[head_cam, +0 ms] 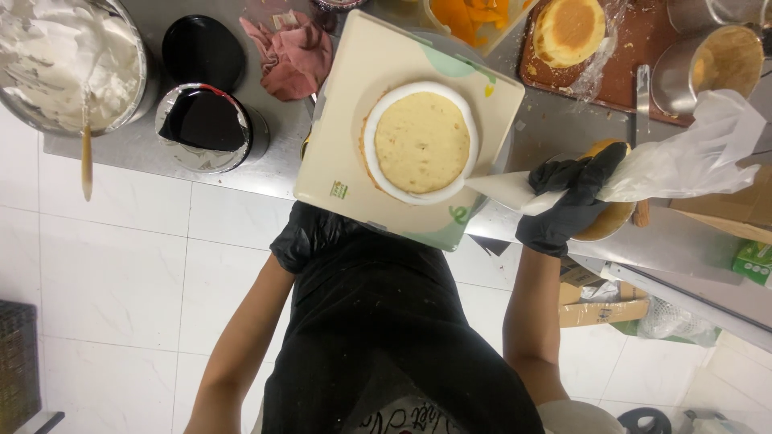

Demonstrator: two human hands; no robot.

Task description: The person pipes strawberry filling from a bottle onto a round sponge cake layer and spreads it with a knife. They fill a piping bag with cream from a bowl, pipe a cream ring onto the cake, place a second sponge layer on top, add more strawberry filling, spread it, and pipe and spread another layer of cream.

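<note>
R hand grips 1 piping bag; 1 cake layer, 1 cream ring.

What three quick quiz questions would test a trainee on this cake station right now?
1. True or false: the right hand holds a piping bag whose tip points at the round cake layer.
2. Which sits left of the square board? A) a pink cloth B) a rolling pin C) a whisk
3. Fill in: a ring of white ____ runs around the cake layer's edge.

Key: 1 true; 2 A; 3 cream. The left hand grips the board's near corner, and a big bowl of whipped cream stands far left.
</note>
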